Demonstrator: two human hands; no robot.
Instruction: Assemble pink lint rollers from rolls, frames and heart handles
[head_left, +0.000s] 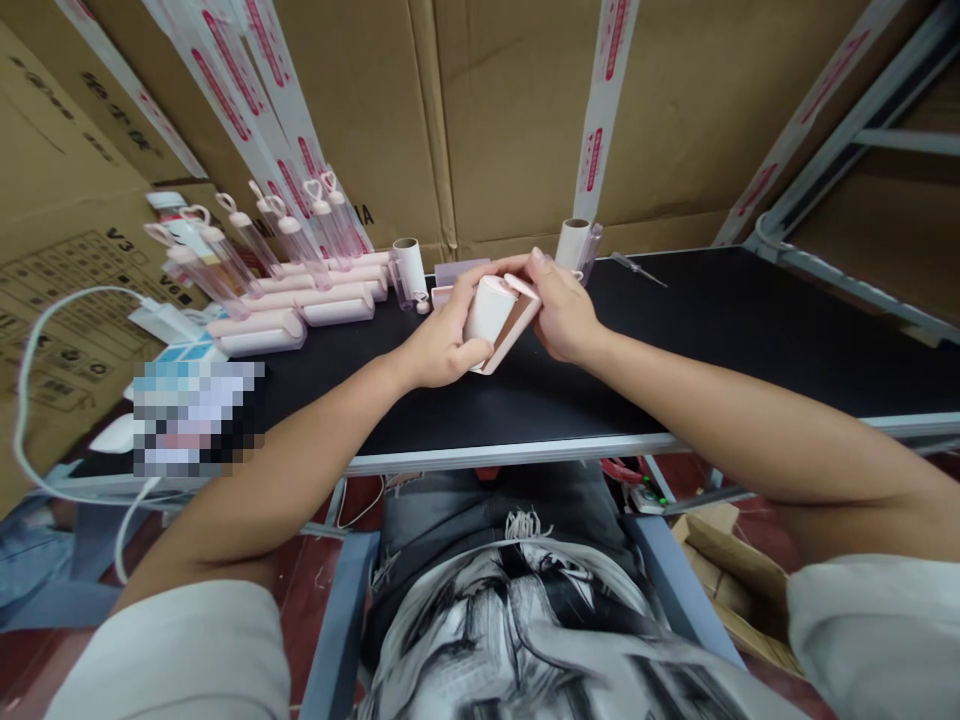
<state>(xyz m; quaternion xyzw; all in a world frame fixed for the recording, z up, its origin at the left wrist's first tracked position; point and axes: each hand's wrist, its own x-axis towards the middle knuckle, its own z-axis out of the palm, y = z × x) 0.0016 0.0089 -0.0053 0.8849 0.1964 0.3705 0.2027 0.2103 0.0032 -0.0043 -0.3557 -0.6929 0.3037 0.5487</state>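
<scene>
Over the middle of the bench, my left hand (442, 340) is closed round a lint roller with a thick white roll (490, 308) and a pale pink case (513, 330). Its thumb presses along the lower end of the roll. My right hand (564, 308) grips the far right edge of the same pink case, fingertips at its upper corner. The case appears tilted, with a gap between its pink wall and the roll. Behind my hands, a lilac and pink case part (459, 272) is partly hidden.
Several pink-cased rollers (337, 304) with clear tubes and heart-shaped loops line the left side. White rolls stand upright at the left (409, 268) and right (573, 244). A thin screwdriver (639, 269) lies rightward. A cable (22, 400) and cardboard wall (510, 120) border the black bench (720, 340).
</scene>
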